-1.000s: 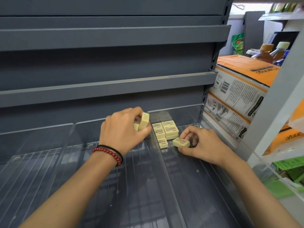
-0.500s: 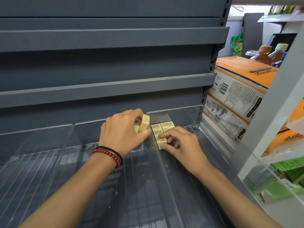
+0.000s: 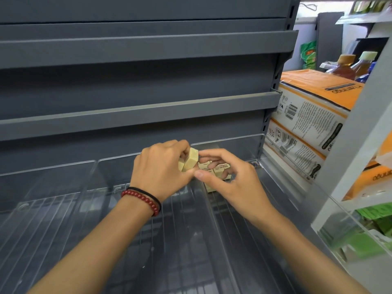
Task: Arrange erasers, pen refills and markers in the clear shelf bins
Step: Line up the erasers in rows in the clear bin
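Note:
My left hand (image 3: 158, 169) grips a small stack of cream erasers (image 3: 192, 159) upright above the divider between two clear bins. My right hand (image 3: 231, 183) has come up against it, and its index finger and thumb pinch the front eraser of that stack from the right. Several more cream erasers (image 3: 221, 173) with printed labels lie flat in rows at the back of the right-hand clear bin (image 3: 233, 138), partly hidden under my right fingers. No pen refills or markers are in view.
Grey metal shelves (image 3: 137, 115) run across above the bins. Further clear bins (image 3: 53, 166) extend to the left. Orange and white cartons (image 3: 307, 115) are stacked to the right of the upright, with bottles (image 3: 344, 66) behind and green packs (image 3: 369, 242) lower right.
My right hand set an eraser down among the rows in the bin, then lifted and moved left to the stack in my left hand. My left hand stayed nearly still.

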Demonstrator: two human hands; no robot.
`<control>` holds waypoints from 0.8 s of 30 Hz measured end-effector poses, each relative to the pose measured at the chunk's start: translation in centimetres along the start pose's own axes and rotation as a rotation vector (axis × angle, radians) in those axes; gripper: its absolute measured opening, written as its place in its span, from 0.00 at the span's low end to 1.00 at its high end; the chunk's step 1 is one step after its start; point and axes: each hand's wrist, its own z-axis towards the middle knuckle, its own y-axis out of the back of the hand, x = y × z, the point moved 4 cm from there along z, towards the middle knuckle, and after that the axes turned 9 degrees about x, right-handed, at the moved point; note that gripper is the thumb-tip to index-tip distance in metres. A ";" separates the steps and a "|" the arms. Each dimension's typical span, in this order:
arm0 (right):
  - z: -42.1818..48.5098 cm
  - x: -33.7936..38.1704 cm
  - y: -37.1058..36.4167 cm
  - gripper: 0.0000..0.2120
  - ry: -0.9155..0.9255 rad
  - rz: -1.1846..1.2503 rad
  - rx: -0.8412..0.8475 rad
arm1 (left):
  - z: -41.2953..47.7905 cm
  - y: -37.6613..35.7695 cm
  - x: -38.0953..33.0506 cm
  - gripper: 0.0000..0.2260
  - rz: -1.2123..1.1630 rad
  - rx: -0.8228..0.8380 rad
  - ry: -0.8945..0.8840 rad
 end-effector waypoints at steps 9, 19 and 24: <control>0.3 -0.5 0.7 0.13 -0.006 0.035 0.003 | 0.1 -0.5 -0.5 0.19 -0.075 0.019 -0.019; 0.4 -2.0 3.1 0.20 -0.046 0.082 0.020 | 0.3 -1.3 0.4 0.27 -0.189 0.163 0.145; -0.2 -3.8 4.3 0.17 -0.218 -0.144 0.165 | 0.1 -1.2 0.4 0.16 -0.133 0.112 0.110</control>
